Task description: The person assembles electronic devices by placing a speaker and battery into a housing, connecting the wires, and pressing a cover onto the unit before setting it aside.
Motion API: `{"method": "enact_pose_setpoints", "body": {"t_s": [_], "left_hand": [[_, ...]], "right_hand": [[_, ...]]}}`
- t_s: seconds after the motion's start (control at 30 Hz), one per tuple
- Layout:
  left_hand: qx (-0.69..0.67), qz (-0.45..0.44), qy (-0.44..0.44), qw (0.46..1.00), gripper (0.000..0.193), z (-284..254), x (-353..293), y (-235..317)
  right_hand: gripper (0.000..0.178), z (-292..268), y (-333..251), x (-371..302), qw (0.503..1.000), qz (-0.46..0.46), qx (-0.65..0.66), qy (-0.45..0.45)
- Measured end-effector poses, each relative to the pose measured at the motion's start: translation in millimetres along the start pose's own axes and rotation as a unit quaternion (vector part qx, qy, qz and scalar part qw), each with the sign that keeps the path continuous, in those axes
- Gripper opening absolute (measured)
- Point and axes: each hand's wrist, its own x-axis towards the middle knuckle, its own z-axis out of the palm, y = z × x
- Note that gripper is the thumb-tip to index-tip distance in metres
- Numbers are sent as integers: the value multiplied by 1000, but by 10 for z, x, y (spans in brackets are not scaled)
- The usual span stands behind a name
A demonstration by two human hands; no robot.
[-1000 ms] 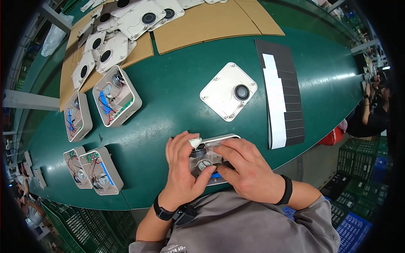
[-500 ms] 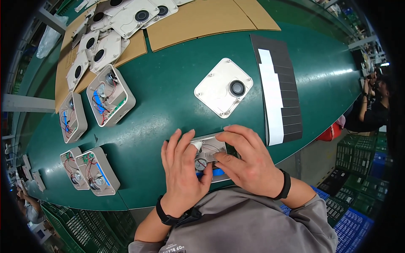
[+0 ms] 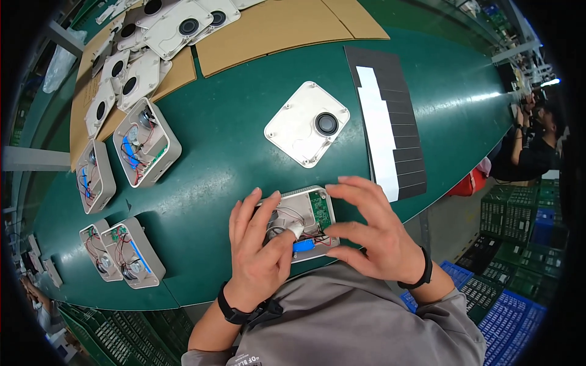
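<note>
In front of me lies an open white speaker housing (image 3: 297, 198), its inside facing up. It holds a green circuit board (image 3: 320, 208), red and black wires, and a blue wrapped part (image 3: 303, 245) along the near side. My left hand (image 3: 259, 253) grips the housing's left end. A white covering shows at one fingertip, which reaches in among the wires; that hand hides much of the left interior. My right hand (image 3: 372, 238) is at the right end, fingers apart beside the board and wires. Beyond the housing lies a white cover panel (image 3: 305, 125) with a round black speaker.
Several open housings (image 3: 146, 143) with wires stand on the green table to the left. More white panels (image 3: 165, 36) are piled on cardboard (image 3: 274, 36) at far left. Black sheets with white strips (image 3: 397, 128) lie at right. Crates (image 3: 510, 213) and a person (image 3: 537, 134) are beyond the edge.
My right hand has drawn back to the right, uncovering the circuit board and wires. My left fingertip has moved nearer the middle of the housing. The round silver part is now hidden from view.
</note>
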Motion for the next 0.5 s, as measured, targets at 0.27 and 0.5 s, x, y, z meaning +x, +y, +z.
{"method": "enact_pose_setpoints", "body": {"t_s": [0.27, 0.5], "left_hand": [[19, 7, -11, 1000, 15, -2, 43, 29], [22, 8, -4, 1000, 15, 5, 40, 29]], "right_hand": [[19, 213, 45, 77, 996, -46, -79, 19], [16, 352, -39, 66, 978, -83, -189, -13]]}}
